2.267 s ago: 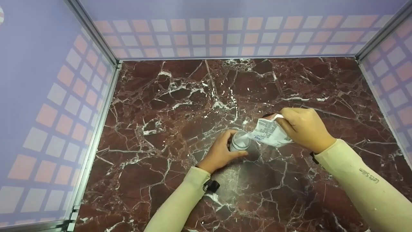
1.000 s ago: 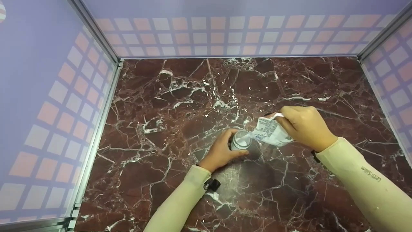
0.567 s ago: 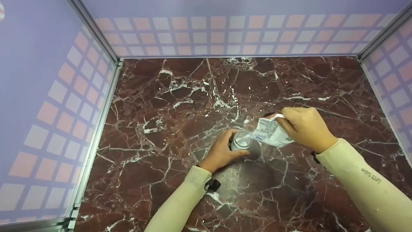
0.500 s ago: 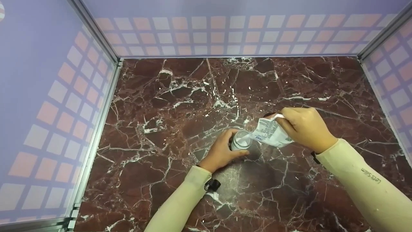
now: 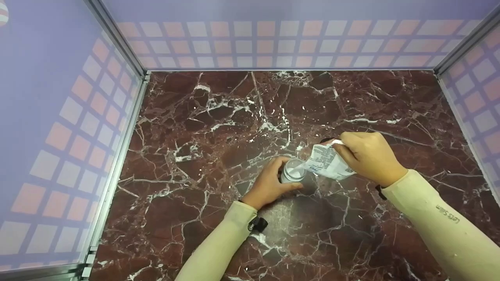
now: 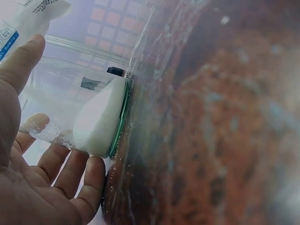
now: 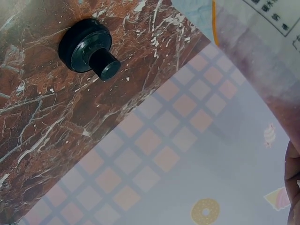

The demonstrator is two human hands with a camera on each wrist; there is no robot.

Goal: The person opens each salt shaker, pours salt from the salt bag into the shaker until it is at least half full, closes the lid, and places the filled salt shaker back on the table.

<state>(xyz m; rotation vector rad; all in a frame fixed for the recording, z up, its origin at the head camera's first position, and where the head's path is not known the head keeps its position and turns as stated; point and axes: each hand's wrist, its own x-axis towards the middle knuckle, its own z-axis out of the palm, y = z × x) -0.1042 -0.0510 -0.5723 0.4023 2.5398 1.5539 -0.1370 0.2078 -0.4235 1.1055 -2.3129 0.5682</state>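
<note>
A clear jar [image 5: 293, 176] stands on the dark red marbled table, its mouth facing up. My left hand [image 5: 269, 183] grips it from the left, with thumb and fingers around its wall. Inside, a sloping heap of white powder or fine grains [image 6: 101, 117] shows in the left wrist view. My right hand [image 5: 369, 158] pinches a crumpled white printed packet [image 5: 330, 164], tilted so its narrow end reaches the jar's mouth. In the right wrist view, part of the packet [image 7: 276, 33] fills the top right corner and only a sliver of hand shows at the right edge.
A black lid with a knob [image 7: 89, 49] lies on the table in the right wrist view; in the head view only a dark edge shows behind the packet. White specks dot the marbled tabletop [image 5: 218, 148]. Purple checkered panels [image 5: 273, 39] wall off the back and sides.
</note>
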